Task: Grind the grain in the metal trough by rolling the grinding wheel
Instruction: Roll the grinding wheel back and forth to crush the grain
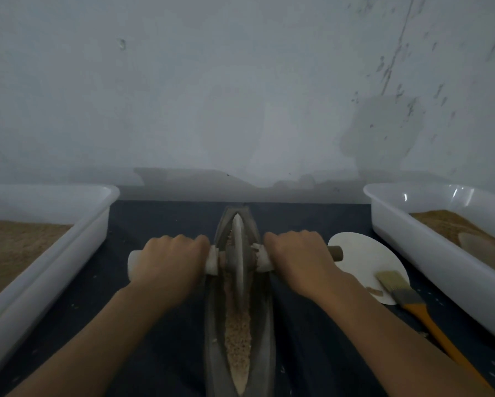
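Both hands gripped the axle of the grinding wheel (238, 255) in the metal trough (265, 336).

The left hand (170, 259) curled round the white-wrapped handle (134, 263), the right hand (296, 257) round the other end; the wheel stood upright toward the trough's far end, near the surface's back edge, with grain (237, 336) lying behind it toward the near edge.

Dull grey metal trough (266, 333); glossy white plastic trays (429, 239); wooden-handled brush (429, 319).
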`<action>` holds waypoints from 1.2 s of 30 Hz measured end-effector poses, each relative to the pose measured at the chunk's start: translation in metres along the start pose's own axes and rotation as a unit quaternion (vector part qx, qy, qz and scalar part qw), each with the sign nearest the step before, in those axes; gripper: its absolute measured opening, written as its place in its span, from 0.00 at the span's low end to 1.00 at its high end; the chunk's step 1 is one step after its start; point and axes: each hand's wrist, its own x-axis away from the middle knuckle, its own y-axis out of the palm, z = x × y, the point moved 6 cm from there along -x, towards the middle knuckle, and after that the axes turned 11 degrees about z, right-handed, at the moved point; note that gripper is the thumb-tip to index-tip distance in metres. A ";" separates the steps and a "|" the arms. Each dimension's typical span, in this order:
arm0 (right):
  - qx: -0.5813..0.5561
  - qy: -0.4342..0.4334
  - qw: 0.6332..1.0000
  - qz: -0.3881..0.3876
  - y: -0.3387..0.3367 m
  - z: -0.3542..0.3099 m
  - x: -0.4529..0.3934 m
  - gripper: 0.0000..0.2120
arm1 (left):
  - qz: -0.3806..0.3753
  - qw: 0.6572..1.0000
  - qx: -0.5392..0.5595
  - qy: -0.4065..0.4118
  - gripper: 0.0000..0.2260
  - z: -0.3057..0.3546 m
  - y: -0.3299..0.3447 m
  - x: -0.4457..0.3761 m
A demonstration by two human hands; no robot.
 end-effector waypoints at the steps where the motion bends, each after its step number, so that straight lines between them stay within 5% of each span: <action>1: -0.007 -0.007 1.000 -0.008 -0.006 -0.004 0.006 0.08 | -0.010 1.000 0.010 0.006 0.15 0.001 -0.003 0.007; 6: -0.045 -0.027 0.997 -0.053 -0.037 -0.022 0.041 0.11 | -0.053 0.998 0.012 0.026 0.18 0.001 -0.021 0.046; 22: -0.008 0.014 1.000 0.001 0.002 0.004 -0.002 0.10 | -0.003 1.000 0.006 0.007 0.09 0.000 0.000 -0.005; 28: -0.043 -0.021 0.996 -0.080 -0.038 -0.021 0.038 0.12 | -0.065 0.997 0.030 0.017 0.15 0.001 -0.022 0.045; 36: -0.036 -0.001 0.998 -0.046 -0.027 -0.015 0.030 0.09 | -0.032 0.999 -0.008 0.014 0.16 0.003 -0.015 0.031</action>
